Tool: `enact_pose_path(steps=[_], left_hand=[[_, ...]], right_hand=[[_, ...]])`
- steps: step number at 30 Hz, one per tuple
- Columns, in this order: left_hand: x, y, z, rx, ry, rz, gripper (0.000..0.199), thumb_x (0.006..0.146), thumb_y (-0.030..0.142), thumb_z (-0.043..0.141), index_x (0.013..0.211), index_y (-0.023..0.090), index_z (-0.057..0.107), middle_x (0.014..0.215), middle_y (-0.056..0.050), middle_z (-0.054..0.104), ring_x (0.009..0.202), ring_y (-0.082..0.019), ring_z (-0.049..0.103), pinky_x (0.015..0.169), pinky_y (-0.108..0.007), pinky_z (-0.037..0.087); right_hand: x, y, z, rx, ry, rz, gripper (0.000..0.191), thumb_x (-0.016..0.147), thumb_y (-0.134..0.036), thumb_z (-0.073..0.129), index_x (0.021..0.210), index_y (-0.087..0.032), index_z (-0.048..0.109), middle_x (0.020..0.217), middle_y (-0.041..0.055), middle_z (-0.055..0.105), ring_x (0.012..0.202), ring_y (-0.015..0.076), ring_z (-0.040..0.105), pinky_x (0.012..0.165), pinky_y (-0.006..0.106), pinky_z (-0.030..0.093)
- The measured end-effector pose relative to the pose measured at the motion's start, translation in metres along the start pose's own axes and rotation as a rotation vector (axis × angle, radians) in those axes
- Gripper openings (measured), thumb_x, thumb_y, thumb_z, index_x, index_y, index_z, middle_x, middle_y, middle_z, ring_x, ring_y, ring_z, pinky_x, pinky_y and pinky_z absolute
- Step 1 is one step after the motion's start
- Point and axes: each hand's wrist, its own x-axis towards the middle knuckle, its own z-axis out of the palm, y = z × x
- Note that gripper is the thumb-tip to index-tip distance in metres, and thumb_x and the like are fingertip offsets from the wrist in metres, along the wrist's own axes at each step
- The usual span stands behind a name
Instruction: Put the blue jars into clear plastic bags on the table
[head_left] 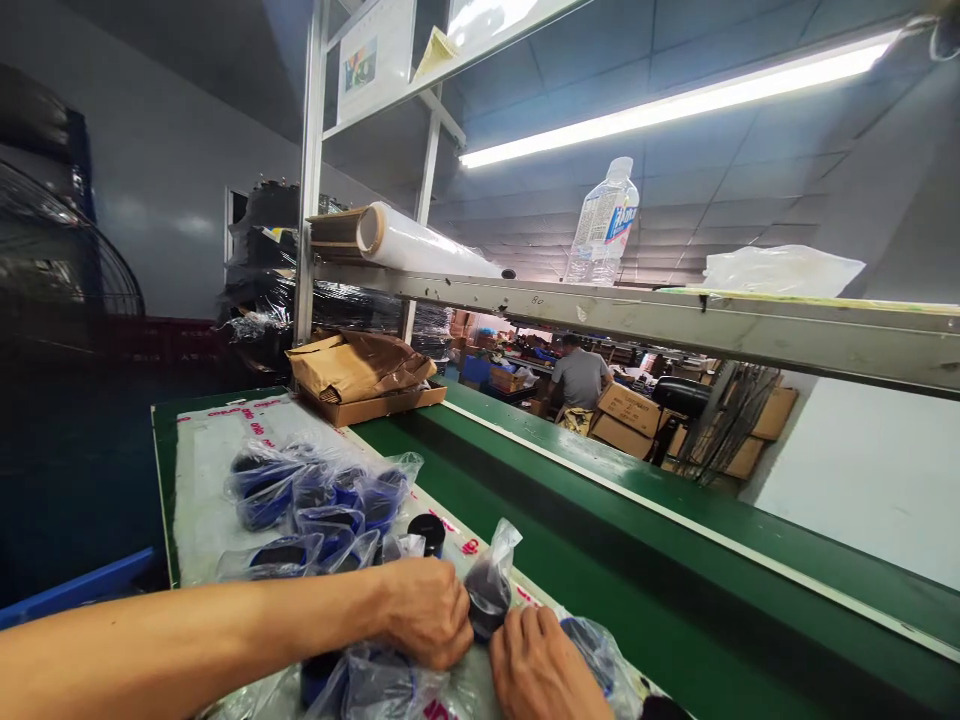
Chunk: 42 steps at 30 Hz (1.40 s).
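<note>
A dark round item in a clear plastic bag (489, 592) stands at the table edge, the bag's loose top pointing up. My left hand (431, 610) is closed against its left side; its fingertips are hidden. Curled around the lower right of the same bagged item is my right hand (546, 665), with the fingers bent. Behind my left hand is a bare black cylinder (427, 533). Several blue-and-black round items in clear bags (322, 495) crowd the table to the left, and more lie below my left forearm. Another bagged blue item (596, 650) lies just right of my right hand.
A green conveyor belt (600, 560) runs beyond the white work surface (206, 480). Brown paper lies in a shallow cardboard box (375, 405) at the far end. The overhead shelf (637, 325) carries a plastic roll (435, 245) and a bottle (604, 225). A person (581, 375) sits farther back.
</note>
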Motion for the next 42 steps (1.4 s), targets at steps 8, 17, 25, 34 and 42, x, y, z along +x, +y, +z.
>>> enact_pose_path(steps=[8,17,25,34,42], left_hand=[[0.004,0.0,0.008,-0.193,-0.098,-0.058,0.018,0.085,0.006,0.059,0.074,0.013,0.07,0.062,-0.011,0.069,0.055,-0.022,0.064,0.043,-0.035,0.033],[0.008,-0.039,-0.008,-0.637,-0.113,-0.825,0.012,0.084,0.013,0.064,0.085,0.022,0.071,0.079,0.0,0.077,0.071,-0.019,0.071,0.058,-0.024,0.042],[0.031,-0.038,-0.023,-1.13,0.005,-1.242,0.016,0.073,0.024,0.061,0.084,0.017,0.072,0.075,-0.002,0.077,0.071,-0.019,0.069,0.053,-0.022,0.04],[0.037,-0.021,-0.028,-1.404,0.111,-1.272,0.024,0.08,0.039,0.059,0.085,0.017,0.068,0.065,0.0,0.073,0.057,-0.015,0.059,0.05,-0.022,0.034],[0.034,-0.029,-0.043,-1.356,0.232,-1.308,0.029,0.083,0.045,0.061,0.079,0.017,0.068,0.061,0.001,0.069,0.052,-0.013,0.049,0.052,-0.023,0.031]], right_hand=[[0.016,-0.005,-0.017,0.171,-0.176,0.011,0.02,0.084,-0.003,0.058,0.088,-0.005,0.077,0.08,0.021,0.075,0.072,0.0324,0.071,0.065,0.041,0.053],[0.038,0.084,-0.04,0.633,-0.291,0.462,0.018,0.099,-0.026,0.062,0.086,-0.018,0.071,0.079,-0.0011,0.073,0.072,0.016,0.069,0.066,0.03,0.052],[0.013,0.106,-0.051,0.786,-0.208,0.706,0.019,0.081,-0.011,0.057,0.07,-0.022,0.068,0.071,-0.0022,0.073,0.066,0.0148,0.063,0.055,0.026,0.033],[-0.004,0.09,-0.075,0.731,-0.133,0.639,0.026,0.094,-0.013,0.05,0.105,-0.023,0.071,0.103,0.0031,0.077,0.097,0.0214,0.069,0.079,0.029,0.043],[0.002,0.035,-0.068,0.772,-0.259,0.495,0.032,0.082,-0.005,0.059,0.105,-0.02,0.074,0.11,0.0105,0.075,0.104,0.0298,0.069,0.082,0.034,0.045]])
